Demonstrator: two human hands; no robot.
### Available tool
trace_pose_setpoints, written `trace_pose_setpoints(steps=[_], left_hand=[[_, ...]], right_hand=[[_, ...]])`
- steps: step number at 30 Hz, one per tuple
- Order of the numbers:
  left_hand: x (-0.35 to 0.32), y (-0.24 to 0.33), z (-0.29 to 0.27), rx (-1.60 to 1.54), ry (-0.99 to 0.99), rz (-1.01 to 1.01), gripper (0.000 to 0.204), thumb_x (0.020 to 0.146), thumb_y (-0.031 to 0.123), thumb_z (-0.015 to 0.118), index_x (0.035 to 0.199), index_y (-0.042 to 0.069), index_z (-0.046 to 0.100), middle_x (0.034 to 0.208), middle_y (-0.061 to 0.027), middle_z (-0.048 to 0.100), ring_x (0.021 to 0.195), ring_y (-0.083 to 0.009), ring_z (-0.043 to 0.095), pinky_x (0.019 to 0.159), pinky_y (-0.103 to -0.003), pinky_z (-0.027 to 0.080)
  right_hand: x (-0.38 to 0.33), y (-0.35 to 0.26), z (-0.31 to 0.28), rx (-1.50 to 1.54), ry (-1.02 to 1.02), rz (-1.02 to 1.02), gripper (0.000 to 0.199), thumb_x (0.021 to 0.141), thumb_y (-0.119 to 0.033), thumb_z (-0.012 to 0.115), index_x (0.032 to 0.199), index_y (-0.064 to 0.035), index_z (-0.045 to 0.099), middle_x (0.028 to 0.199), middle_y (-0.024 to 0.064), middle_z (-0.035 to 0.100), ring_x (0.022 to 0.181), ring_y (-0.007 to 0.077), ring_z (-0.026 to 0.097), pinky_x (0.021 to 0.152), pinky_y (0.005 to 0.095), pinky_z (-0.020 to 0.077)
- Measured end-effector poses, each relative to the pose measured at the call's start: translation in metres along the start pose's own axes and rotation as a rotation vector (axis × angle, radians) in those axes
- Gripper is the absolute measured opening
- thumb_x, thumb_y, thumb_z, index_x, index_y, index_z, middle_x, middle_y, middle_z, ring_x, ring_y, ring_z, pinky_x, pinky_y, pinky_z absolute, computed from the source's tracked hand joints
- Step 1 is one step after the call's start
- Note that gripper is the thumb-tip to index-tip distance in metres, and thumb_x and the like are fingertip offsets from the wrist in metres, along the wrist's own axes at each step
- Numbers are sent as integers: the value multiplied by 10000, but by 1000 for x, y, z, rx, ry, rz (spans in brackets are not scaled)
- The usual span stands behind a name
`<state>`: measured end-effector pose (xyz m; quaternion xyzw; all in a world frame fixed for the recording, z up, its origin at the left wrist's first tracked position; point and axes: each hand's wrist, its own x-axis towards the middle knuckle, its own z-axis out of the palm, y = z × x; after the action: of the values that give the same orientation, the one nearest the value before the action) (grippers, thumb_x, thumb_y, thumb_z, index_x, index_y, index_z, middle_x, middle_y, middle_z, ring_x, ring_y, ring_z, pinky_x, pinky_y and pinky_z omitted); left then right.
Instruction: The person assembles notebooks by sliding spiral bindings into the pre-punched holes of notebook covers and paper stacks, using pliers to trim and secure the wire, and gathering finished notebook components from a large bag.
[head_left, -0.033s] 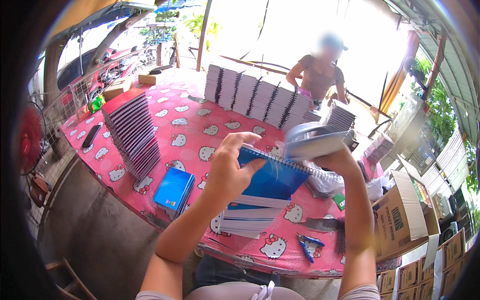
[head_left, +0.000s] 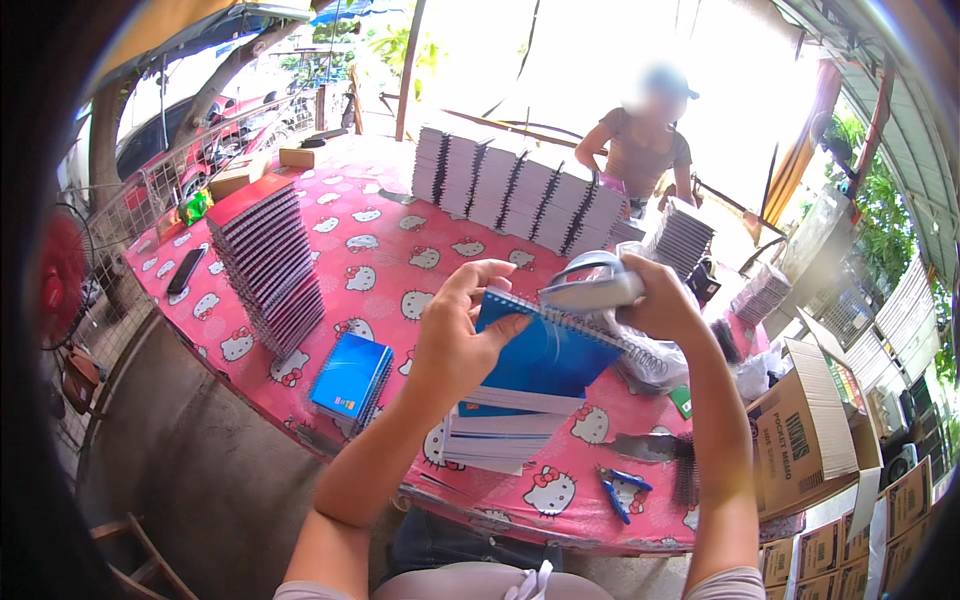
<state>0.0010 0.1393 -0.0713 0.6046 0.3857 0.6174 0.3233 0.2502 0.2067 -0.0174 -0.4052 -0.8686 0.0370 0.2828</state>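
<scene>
An open-sided shelter is lit by strong daylight, and in it a table (head_left: 385, 250) is covered with a pink cloth printed with white cartoon cats. Well beyond the right hand (head_left: 660, 298), a co-worker (head_left: 645, 155) is seen at the far side. A blue notebook (head_left: 555, 358) is gripped by the left hand (head_left: 462, 328) at its upper left corner: the thumb is laid flat on the cover, while the other fingers are partly spread and loosely bent, some of them hidden behind. By the right hand, a grey rounded tool (head_left: 597, 285) is grasped with curled fingers and is held at the notebook's upper, hole-edged side; whether that edge is touched cannot be told. Below the right hand, a wire coil (head_left: 652, 355) is left protruding from the notebook's right end. Under the left hand's notebook, a pile of pages (head_left: 505, 438) is set on the cloth. Just left of the left hand, a small pile of blue notebooks (head_left: 348, 375) is placed, and farther left a tall red-topped stack (head_left: 262, 260) is seen. Beyond both hands, white page blocks (head_left: 515, 195) are lined up on edge. Nearer the body than the right hand, blue-handled pliers (head_left: 622, 492) are laid down, and to its right a cardboard box (head_left: 800, 435) is stood open.
</scene>
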Motion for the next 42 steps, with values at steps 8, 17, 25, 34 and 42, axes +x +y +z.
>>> trace_pose_setpoints(steps=[8, 17, 25, 34, 42], left_hand=[[-5, -22, -20, -407, -1, -115, 349, 787, -72, 676, 1127, 3, 643, 961, -63, 677, 870, -94, 623, 749, -221, 525], [0, -32, -16, -564, -60, -148, 313, 807, 44, 719, 1101, -7, 625, 933, -62, 669, 836, -82, 614, 717, -215, 512], [4, -14, -15, -668, -34, -169, 221, 786, 123, 767, 935, 7, 652, 868, -47, 677, 755, -66, 620, 656, -192, 517], [8, 7, 3, -252, 26, 536, 193, 783, 63, 739, 960, 30, 668, 926, -76, 694, 792, -115, 645, 700, -210, 528], [-62, -21, 6, 243, -129, 624, 275, 693, -9, 789, 932, 36, 660, 897, -116, 670, 800, -205, 650, 610, -269, 527]], right_hand=[[18, -17, 4, 371, -68, 62, 537, 579, 96, 694, 1098, -28, 630, 1057, 61, 663, 995, 148, 608, 877, 302, 481], [-122, 61, 115, -393, 114, 593, 357, 720, -133, 666, 1049, -42, 561, 944, 175, 627, 933, 364, 613, 763, 455, 500], [-219, 29, 144, -302, 21, 531, 581, 726, -228, 704, 1220, -19, 480, 1299, 230, 447, 1201, 412, 426, 989, 492, 356], [-312, -10, 161, -566, -52, 769, 616, 796, -377, 681, 1263, -34, 471, 1282, 230, 459, 1208, 387, 428, 1003, 498, 330], [-222, -82, 105, 233, 250, 573, 422, 727, -163, 769, 1083, -33, 584, 907, 149, 600, 822, 297, 605, 757, 370, 486]])
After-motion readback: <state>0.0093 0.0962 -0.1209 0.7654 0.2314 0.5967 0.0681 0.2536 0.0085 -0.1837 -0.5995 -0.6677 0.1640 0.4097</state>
